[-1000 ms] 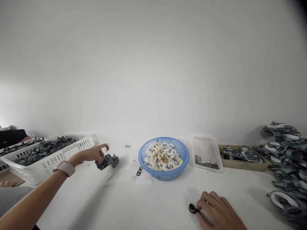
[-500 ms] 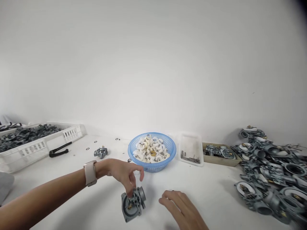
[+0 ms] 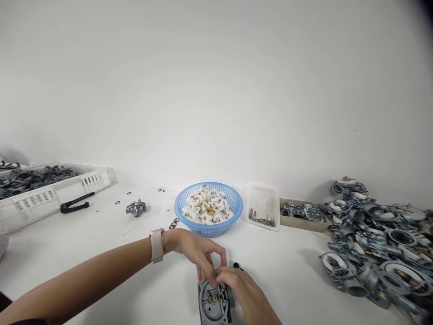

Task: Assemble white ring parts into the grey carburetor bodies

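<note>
Down at the near middle of the white surface [image 3: 142, 262], I have the left hand [image 3: 203, 257] and right hand [image 3: 246, 293] together, fingertips pinching at the top edge of a grey metal casting with a round open cavity and brass fittings [image 3: 214, 304]. I cannot tell whether something small sits between the fingers. A small black round part [image 3: 236, 266] lies just beyond the right hand. Farther off is a round blue plastic basket [image 3: 209, 229] full of white curved pieces [image 3: 216, 205]; a second, smaller grey metal casting [image 3: 135, 208] lies to its left, and a heap of grey metal castings [image 3: 375, 243] fills the right.
</note>
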Tool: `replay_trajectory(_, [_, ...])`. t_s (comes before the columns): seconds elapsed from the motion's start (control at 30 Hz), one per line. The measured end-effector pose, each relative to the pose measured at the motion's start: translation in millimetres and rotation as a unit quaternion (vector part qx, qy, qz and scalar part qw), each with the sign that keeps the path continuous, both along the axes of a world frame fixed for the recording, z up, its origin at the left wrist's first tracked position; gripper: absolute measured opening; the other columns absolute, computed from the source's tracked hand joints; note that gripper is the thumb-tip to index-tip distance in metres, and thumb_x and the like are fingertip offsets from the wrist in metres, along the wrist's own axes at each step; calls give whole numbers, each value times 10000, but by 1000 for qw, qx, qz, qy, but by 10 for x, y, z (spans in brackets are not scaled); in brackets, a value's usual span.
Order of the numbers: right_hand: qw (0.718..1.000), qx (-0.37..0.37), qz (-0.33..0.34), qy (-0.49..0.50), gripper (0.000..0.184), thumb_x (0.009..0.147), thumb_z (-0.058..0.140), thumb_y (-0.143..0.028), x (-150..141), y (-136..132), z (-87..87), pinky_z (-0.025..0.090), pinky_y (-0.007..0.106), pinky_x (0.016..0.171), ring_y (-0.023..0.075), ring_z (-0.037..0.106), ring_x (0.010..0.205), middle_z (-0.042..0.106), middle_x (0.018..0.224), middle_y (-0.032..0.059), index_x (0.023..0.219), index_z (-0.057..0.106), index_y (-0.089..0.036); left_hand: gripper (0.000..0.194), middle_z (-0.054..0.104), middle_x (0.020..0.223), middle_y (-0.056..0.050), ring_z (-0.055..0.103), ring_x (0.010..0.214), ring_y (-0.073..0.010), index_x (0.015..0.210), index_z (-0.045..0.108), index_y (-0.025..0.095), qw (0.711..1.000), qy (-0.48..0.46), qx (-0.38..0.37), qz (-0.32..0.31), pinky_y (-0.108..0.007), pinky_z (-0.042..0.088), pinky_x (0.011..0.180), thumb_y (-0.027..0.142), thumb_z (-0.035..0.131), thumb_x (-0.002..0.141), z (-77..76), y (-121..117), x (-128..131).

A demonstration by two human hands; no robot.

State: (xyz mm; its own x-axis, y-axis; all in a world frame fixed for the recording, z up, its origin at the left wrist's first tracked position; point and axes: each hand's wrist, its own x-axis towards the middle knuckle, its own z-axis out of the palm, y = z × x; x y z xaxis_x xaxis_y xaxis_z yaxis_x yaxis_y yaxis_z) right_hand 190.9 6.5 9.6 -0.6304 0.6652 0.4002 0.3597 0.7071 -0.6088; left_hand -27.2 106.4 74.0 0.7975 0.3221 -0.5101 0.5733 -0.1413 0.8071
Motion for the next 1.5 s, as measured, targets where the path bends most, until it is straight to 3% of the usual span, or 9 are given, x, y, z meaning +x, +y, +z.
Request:
replay_trajectory(0.17, [984, -140, -110, 0, 567, 653, 727, -152, -29, -38, 29, 497, 339, 920, 277, 650, 1068, 695, 1156, 49, 1189, 579, -264, 437, 745, 998, -55, 702, 948, -234, 1059, 645, 229, 980, -43, 182, 67, -355, 559, 846, 647, 612, 937, 137, -233, -113])
replay_trajectory(0.3, [977, -121, -177, 15, 528, 620, 719, -160, -42, -11, -51, 499, 331, 867, 267, 649, 986, 690, 1060, 35, 1121, 585, -257, 609, 712, 1119, -86, 620, 1096, -275, 1073, 674, 223, 930, -73, 333, 134, -418, 456, 1007, 674, 265, 1053, 95, -535, -146])
replay_trajectory(0.47, [986, -40, -161, -8, 475, 676, 739, -208, -48, 89, -116, 530, 312, 795, 251, 660, 906, 665, 1001, 31, 1116, 565, -252, 790, 701, 997, -65, 657, 903, -276, 1062, 662, 224, 885, -119, 431, 129, -371, 487, 863, 910, 635, 673, -245, -653, -126])
replay_trajectory(0.7, [987, 84, -131, -36, 571, 722, 813, -333, 65, 87, -64, 589, 369, 900, 314, 686, 1082, 676, 1206, 89, 1237, 579, -254, 608, 692, 873, 17, 653, 800, -224, 980, 603, 259, 821, -117, 550, 101, -314, 453, 717, 664, 839, 593, -553, -541, -189])
replay_trajectory(0.87, [963, 153, -222, -26, 402, 925, 673, -362, 260, 185, 116, 565, 387, 1000, 310, 632, 1253, 621, 1376, 93, 1303, 567, -280, 623, 691, 894, 11, 658, 797, -221, 1049, 612, 263, 810, -115, 567, 99, -320, 465, 736, 710, 789, 653, -570, -525, -220])
replay_trajectory(1.03, [952, 147, -251, -93, 283, 1028, 529, -441, 186, 585, 699, 534, 448, 1020, 296, 584, 1274, 614, 1344, 103, 1244, 568, -263, 594, 693, 948, -16, 660, 821, -243, 1079, 602, 250, 811, -98, 570, 94, -339, 456, 713, 741, 703, 759, -527, -593, -164])
replay_trajectory(1.2, [944, 125, -196, -234, 144, 1042, 559, -287, -209, 1181, 1187, 532, 401, 1009, 220, 629, 1165, 678, 1204, 53, 1133, 658, -235, 514, 677, 963, -30, 657, 838, -243, 983, 581, 214, 771, -62, 631, 62, -339, 468, 700, 668, 733, 798, -525, -619, -146])
replay_trajectory(1.4, [882, 105, -177, -424, 242, 1025, 646, -338, -743, 1845, 1155, 556, 474, 981, 247, 654, 1128, 660, 1269, 95, 1201, 671, -173, 150, 688, 915, -47, 672, 779, -230, 922, 618, 181, 731, -42, 680, 47, -326, 431, 608, 317, 679, 935, -679, -458, -34])
replay_trajectory(1.5, [846, 92, -192, -488, 284, 1020, 655, -340, -920, 2048, 1065, 576, 461, 949, 247, 665, 1107, 652, 1281, 99, 1249, 650, -172, 174, 685, 814, -57, 660, 707, -218, 859, 645, 177, 718, -30, 694, 41, -311, 394, 551, 311, 681, 965, -766, -344, 77])
